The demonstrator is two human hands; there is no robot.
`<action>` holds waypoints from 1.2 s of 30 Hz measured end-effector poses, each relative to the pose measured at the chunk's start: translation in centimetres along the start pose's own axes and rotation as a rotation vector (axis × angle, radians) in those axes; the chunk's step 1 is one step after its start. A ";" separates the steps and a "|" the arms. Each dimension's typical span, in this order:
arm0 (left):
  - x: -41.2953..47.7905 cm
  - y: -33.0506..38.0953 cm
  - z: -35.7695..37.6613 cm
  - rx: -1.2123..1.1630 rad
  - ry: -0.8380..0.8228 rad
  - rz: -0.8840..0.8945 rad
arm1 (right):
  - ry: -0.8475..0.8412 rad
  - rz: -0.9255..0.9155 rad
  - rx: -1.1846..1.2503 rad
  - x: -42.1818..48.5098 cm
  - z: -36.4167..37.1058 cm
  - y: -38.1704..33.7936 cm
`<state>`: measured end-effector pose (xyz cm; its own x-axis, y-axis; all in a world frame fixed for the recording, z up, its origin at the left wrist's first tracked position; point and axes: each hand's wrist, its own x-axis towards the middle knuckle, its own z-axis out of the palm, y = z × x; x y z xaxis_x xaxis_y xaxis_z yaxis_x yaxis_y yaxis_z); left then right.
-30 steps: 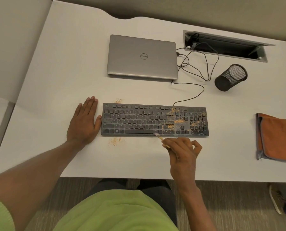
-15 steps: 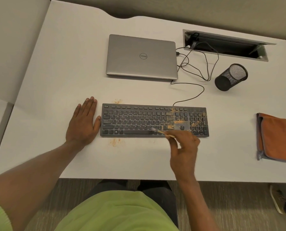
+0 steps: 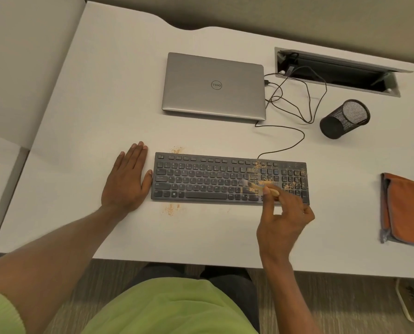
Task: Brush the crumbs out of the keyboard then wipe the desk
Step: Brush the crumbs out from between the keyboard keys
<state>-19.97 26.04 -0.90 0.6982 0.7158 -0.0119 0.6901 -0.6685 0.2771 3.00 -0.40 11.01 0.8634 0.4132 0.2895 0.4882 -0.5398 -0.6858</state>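
Because the brush [image 3: 261,188] is only pinched at its wooden handle by the fingers [image 3: 265,204] of the right hand [image 3: 283,222], a hard flick could, I judge, twist it loose. It could also fling the crumbs [image 3: 254,170] beyond the keys, towards the cable [image 3: 295,141], rather than onto the bare surface [image 3: 104,104] nearer the person. Pressing the bristles down too firmly might drive grit deeper between the keys, and a stroke leftward would spread it over the cleaner part of the keyboard [image 3: 201,179].

The thumb and forefinger close on the handle. The other right fingers are loosely curled and apart behind it, touching nothing that I can make out. The bristles, blurred, lie on the keys just beyond and to the left of the fingertips. The orange crumbs are thickest immediately beyond these fingers and to their right, over the number pad.

Well to the left, the left hand [image 3: 126,182] lies flat on the surface, fingers straight and together, its thumb against the keyboard's end, apparently bracing it. Two small crumb patches sit on the surface, one by the keyboard's near edge and one past its far left corner.

Far to the right lies the folded orange cloth [image 3: 408,210], untouched, so wiping is not yet begun. Beyond the keyboard are a closed laptop [image 3: 214,85] and a mesh pen cup [image 3: 344,119], seemingly on its side.
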 end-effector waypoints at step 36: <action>0.0 0.1 -0.1 0.007 0.005 0.002 | 0.020 -0.068 -0.084 -0.4 3.0 0.3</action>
<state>-19.92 25.99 -0.82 0.6985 0.7156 -0.0068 0.6902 -0.6711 0.2705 2.37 1.45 8.72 0.8300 0.4363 0.3474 0.5538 -0.5710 -0.6060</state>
